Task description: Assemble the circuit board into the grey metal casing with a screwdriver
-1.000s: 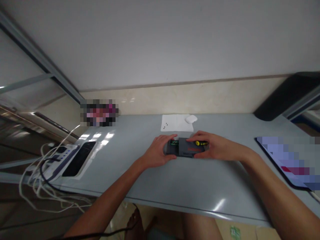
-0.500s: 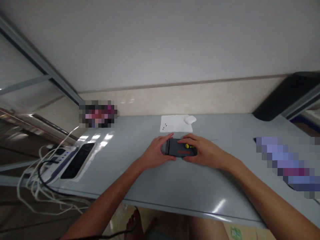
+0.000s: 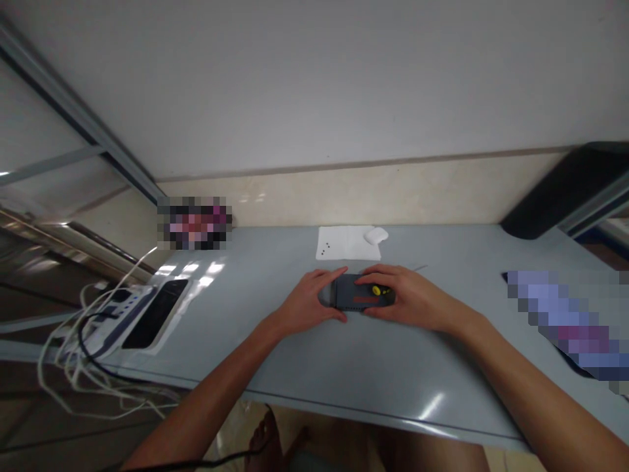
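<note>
A dark grey box-shaped case [image 3: 361, 292] with a yellow mark and reddish lettering lies on the grey table in front of me. Its left end is a lighter grey section, and I cannot make out what kind of case it is. My left hand [image 3: 314, 298] curves around that end, thumb on the near side and fingers on the far side. My right hand [image 3: 400, 295] grips the other end, with fingers over the top and thumb along the near edge. Behind the case, a white sheet [image 3: 346, 242] carries several small dark pieces and a white lump [image 3: 376, 235].
A dark phone-like slab [image 3: 154, 314] and a power strip [image 3: 120, 314] with tangled cables [image 3: 63, 373] are at the left. Blurred-out items sit at back left and right. A black cylinder [image 3: 545, 196] leans at back right. A thin stick [image 3: 420, 267] lies beyond my right hand.
The case and my right hand have shifted slightly to the right. My left hand stays around the left end; the view has moved a little.
</note>
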The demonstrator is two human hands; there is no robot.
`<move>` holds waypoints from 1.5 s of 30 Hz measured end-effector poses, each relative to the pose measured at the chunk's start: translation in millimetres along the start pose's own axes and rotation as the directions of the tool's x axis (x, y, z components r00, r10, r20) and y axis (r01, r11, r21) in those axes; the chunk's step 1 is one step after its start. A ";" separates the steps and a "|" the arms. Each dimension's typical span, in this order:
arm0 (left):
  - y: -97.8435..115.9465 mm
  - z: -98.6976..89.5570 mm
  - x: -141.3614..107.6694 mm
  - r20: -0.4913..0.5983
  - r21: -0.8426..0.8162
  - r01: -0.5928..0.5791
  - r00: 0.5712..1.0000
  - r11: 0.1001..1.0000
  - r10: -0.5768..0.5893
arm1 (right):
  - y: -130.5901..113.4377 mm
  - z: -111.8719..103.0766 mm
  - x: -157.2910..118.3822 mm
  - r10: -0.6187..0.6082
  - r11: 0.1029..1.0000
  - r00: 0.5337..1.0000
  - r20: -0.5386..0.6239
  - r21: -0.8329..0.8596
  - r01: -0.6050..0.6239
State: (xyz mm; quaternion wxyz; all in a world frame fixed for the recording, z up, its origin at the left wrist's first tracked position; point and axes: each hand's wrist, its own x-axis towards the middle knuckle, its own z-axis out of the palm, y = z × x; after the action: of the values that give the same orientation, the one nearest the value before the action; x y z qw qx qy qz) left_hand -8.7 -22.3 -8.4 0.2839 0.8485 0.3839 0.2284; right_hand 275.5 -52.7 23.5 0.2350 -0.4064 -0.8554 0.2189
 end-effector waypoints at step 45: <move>-9.4 8.8 17.4 -0.220 -0.263 0.156 0.951 0.952 -0.217 | 30.2 28.3 21.7 0.605 0.648 0.749 -0.270 0.714 -0.266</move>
State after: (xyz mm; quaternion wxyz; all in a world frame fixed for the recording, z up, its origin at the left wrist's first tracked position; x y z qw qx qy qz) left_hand 2.2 -6.3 -18.1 0.3559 0.7320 0.4643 0.3492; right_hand 264.9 -23.2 -11.2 0.5024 -0.5436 -0.5117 0.4362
